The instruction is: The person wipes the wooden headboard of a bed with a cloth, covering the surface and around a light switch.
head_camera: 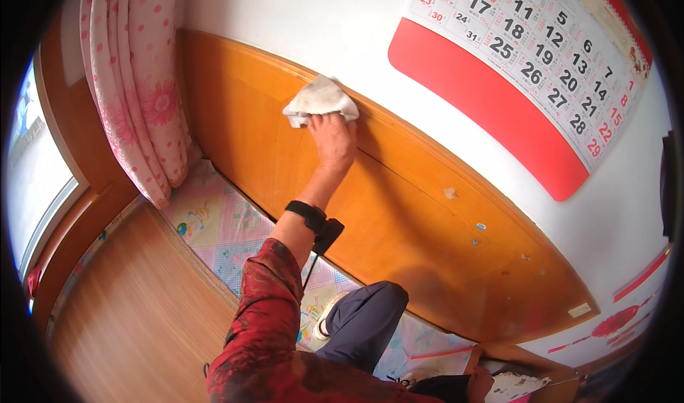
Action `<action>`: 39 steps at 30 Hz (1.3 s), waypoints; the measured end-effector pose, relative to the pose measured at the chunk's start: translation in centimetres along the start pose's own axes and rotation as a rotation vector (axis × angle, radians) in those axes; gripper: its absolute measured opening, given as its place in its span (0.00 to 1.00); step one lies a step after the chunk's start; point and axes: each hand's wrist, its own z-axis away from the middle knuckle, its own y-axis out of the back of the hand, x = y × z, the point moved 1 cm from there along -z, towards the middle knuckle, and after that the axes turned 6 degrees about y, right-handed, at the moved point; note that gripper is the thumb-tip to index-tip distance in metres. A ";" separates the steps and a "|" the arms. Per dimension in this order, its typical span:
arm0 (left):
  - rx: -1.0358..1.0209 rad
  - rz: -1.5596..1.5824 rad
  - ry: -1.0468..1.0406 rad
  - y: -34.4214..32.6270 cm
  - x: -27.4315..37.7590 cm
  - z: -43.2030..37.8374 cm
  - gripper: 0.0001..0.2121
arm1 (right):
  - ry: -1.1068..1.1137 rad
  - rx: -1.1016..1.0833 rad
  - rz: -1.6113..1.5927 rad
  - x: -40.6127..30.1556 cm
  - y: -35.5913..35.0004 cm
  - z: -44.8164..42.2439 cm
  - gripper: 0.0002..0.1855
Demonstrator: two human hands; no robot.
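Observation:
My left hand (pixel 334 138) presses a crumpled white cloth (pixel 320 101) with greyish stains against an orange-brown wooden panel (pixel 256 120). The cloth lies at the panel's moulded upper edge, partly over the trim. That arm is stretched out, with a black band and a small black device at the wrist. At the bottom right, beside a wooden edge and a white lace-edged item, my right hand (pixel 481 384) is partly seen; its fingers are not clear. Several small marks and sticker remains dot the panel's right part.
A large wall calendar (pixel 486 104) hangs above the panel. At left are a pink dotted curtain (pixel 160 77) and a window frame (pixel 64 109). Patterned covering (pixel 230 237) runs along the panel's foot, beside a wood-grain surface (pixel 139 307). My bent knee (pixel 393 296) is near the panel.

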 end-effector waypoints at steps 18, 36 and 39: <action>0.078 0.194 -0.035 -1.0 1.6 1.5 0.16 | -0.129 -0.109 0.188 3.3 -1.9 -0.6 0.26; -0.079 0.176 -0.063 -0.9 1.9 2.6 0.22 | -0.017 0.016 0.246 5.1 -4.1 -0.3 0.07; 0.134 0.169 -0.082 -1.7 0.0 0.7 0.17 | 0.061 0.130 0.221 6.7 -5.5 0.8 0.08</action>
